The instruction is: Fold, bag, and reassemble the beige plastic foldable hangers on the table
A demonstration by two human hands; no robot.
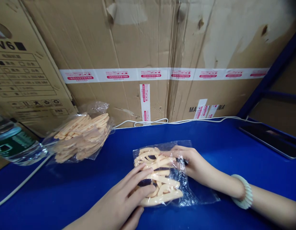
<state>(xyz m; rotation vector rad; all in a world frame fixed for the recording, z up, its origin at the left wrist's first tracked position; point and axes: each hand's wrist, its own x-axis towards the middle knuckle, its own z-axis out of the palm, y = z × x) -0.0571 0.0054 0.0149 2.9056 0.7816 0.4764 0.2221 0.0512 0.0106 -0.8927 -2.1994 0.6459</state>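
Note:
A clear plastic bag point(201, 195) of pale beige curved strips point(165, 180) lies on the blue table in front of me. My left hand point(132, 191) rests across the bag's left side, its fingers spread over the strips and its thumb low by the near edge. At the bag's upper right, my right hand point(186, 158) has its fingers bent around the film and the ends of some strips. Glare on the plastic partly hides those fingertips, and I cannot tell whether they are inside the bag. A pale beaded bracelet point(243, 191) circles the right wrist.
Another clear bag of flat beige strips point(83, 137) sits at the back left, beside a water bottle point(16, 143). A dark phone-like device point(272, 140) lies at the right. White cable point(205, 120) runs along the back edge, before large cardboard boxes point(124, 48).

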